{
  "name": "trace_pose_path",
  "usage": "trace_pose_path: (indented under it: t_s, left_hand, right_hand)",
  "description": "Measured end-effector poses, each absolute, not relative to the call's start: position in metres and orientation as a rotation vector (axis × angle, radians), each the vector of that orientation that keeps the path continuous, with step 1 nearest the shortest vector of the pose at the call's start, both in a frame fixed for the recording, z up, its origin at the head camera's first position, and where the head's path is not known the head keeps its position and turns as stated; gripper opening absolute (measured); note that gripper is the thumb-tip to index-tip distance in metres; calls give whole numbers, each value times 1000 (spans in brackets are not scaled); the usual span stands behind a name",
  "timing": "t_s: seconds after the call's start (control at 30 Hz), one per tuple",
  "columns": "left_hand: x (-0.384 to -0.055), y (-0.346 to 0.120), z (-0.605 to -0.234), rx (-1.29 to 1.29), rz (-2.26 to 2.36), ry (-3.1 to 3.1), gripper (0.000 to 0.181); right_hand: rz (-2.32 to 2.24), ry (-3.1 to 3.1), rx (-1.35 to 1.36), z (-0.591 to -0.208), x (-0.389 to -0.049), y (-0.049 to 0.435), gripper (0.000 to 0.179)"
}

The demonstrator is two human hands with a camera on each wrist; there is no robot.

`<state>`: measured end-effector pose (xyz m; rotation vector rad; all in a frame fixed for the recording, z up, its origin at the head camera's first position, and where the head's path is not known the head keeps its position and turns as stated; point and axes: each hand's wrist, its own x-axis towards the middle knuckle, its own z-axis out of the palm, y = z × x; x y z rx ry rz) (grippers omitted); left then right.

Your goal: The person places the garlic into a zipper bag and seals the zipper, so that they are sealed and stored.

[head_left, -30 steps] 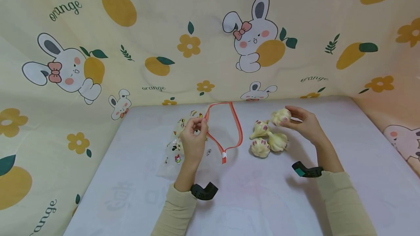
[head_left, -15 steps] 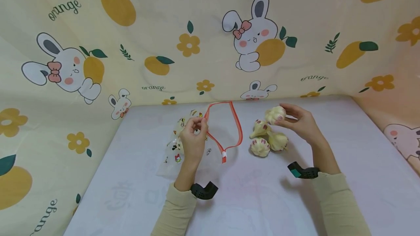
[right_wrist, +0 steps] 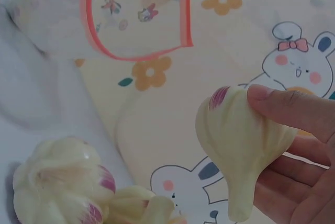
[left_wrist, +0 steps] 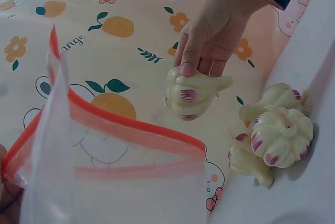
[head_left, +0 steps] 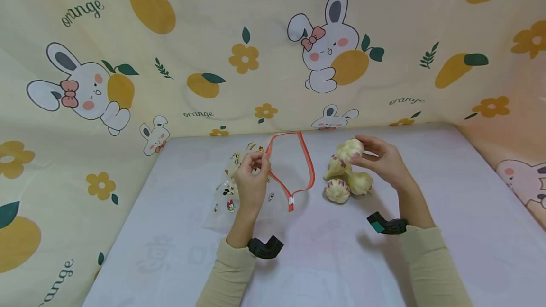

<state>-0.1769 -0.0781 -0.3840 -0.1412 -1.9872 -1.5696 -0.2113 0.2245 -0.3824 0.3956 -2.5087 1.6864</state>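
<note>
My right hand (head_left: 386,161) grips a garlic bulb (head_left: 350,149) between thumb and fingers, up above the table. The bulb is cream with purple streaks; its stem (right_wrist: 242,203) points down in the right wrist view. Below it three more garlic bulbs (head_left: 360,183) lie huddled together. On the left, my left hand (head_left: 252,179) pinches the edge of a clear zip bag (head_left: 222,219) printed with small cartoon figures. The bag's red-trimmed mouth (left_wrist: 136,127) gapes toward the right hand, and the held bulb is outside it.
A pale table (head_left: 170,269) carries everything. Behind it hangs a cream cloth (head_left: 273,13) printed with rabbits, oranges and flowers. Black devices are strapped on the left wrist (head_left: 265,247) and right wrist (head_left: 387,223).
My right hand has moved left with the garlic bulb, nearer the bag's mouth and over the other bulbs. My left hand and the bag have stayed put.
</note>
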Motion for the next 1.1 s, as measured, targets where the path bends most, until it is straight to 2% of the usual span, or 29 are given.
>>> trace_pose_path:
  t_s: [1.1]
  left_hand:
    - [-176, -80, -381, -163, -1543, -1997, 13]
  right_hand:
    - [1767, -2477, 431, -375, -204, 184, 62]
